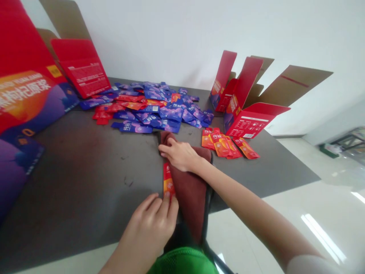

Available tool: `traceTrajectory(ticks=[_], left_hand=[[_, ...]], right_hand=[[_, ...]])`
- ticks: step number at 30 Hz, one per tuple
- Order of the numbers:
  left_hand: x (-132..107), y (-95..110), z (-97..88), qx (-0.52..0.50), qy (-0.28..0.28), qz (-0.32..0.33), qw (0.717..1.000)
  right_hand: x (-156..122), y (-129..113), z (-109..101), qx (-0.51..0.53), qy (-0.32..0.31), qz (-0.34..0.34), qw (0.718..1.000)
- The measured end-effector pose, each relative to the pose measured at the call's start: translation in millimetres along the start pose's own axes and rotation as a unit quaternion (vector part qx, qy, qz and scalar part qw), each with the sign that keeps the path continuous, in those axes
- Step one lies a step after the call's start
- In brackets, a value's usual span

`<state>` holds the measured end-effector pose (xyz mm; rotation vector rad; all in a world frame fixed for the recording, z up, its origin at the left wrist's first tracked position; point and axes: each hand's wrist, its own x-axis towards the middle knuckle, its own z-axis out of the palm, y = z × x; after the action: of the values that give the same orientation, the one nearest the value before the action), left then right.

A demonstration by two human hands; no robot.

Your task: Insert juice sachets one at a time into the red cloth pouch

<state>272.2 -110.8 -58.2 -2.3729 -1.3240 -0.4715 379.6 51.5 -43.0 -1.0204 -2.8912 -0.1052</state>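
Note:
My right hand (180, 155) is closed on the upper part of a brown cloth (189, 190) with a dark border, which lies over the table's front edge. Partly under the cloth's left side is a red-and-orange sachet (168, 179). My left hand (155, 215) has its fingertips closed on the lower end of that sachet, close to the table edge. Beyond my right hand spreads a heap of blue-purple sachets (168, 112), with some red sachets (131, 102) mixed in. Several more red-and-orange sachets (221, 144) lie loosely grouped to the right of the cloth.
At the right stand two open red cartons (252, 121) with raised flaps. A large printed carton (25, 95) fills the left side, with an open red carton flap (82, 70) behind it. The grey table (94, 182) backs onto a white wall.

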Motion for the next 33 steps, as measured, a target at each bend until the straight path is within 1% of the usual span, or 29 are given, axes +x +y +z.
traceTrajectory(ticks=[2,4,6,7,8,9,11,13,15,16,19,21,23,26,27,29,31,33], left_hand=[[1,1,-1.9,0.008,-0.018,-0.014,1.000],[2,1,-3.7,0.011,-0.027,-0.016,0.999],[5,0,-4.9,0.006,-0.034,-0.011,0.999],[7,-1,-5.1,0.003,-0.037,-0.008,0.999],[9,-1,-5.2,0.002,-0.039,-0.010,0.999],[11,-2,-5.0,0.003,-0.041,-0.011,0.999],[15,-3,-4.3,0.007,-0.042,-0.011,0.999],[17,-4,-3.6,0.010,-0.047,-0.013,0.999],[15,-4,-3.1,0.003,-0.057,-0.024,0.998],[14,-4,-2.8,0.000,-0.061,-0.030,0.998],[9,-4,-1.2,-0.001,-0.057,-0.026,0.998],[7,-5,0.2,0.006,-0.047,-0.010,0.999],[7,-7,0.9,0.015,-0.026,0.006,1.000],[12,-7,-0.5,0.020,-0.001,0.015,1.000],[13,-7,-1.6,0.019,-0.007,0.011,1.000],[16,-6,-3.8,0.019,-0.041,-0.003,0.999],[17,-5,-5.4,0.022,-0.071,-0.008,0.997],[16,-5,-5.9,0.022,-0.077,-0.003,0.997]], right_hand=[[4,9,-6,0.010,0.007,0.037,0.999],[-4,12,-18,0.044,0.038,0.059,0.997],[-21,7,-32,0.087,0.072,0.052,0.992],[-31,2,-37,0.104,0.076,0.037,0.991],[-40,-4,-40,0.114,0.067,0.017,0.991],[-48,-10,-41,0.117,0.049,-0.004,0.992],[-60,-21,-36,0.106,0.018,-0.028,0.994],[-64,-28,-26,0.090,0.021,-0.020,0.996],[-62,-30,-17,0.075,0.039,-0.014,0.996],[-60,-29,-14,0.069,0.040,-0.024,0.997],[-50,-24,-8,0.055,0.025,-0.086,0.994],[-39,-17,-4,0.049,0.023,-0.108,0.993],[-23,-9,1,0.043,0.022,-0.094,0.994],[4,7,7,0.032,0.013,-0.014,0.999],[10,12,6,0.028,0.010,0.011,1.000],[14,17,-2,0.026,0.021,0.040,0.999],[5,15,-16,0.046,0.058,0.043,0.996],[-14,6,-30,0.079,0.097,0.030,0.992]])
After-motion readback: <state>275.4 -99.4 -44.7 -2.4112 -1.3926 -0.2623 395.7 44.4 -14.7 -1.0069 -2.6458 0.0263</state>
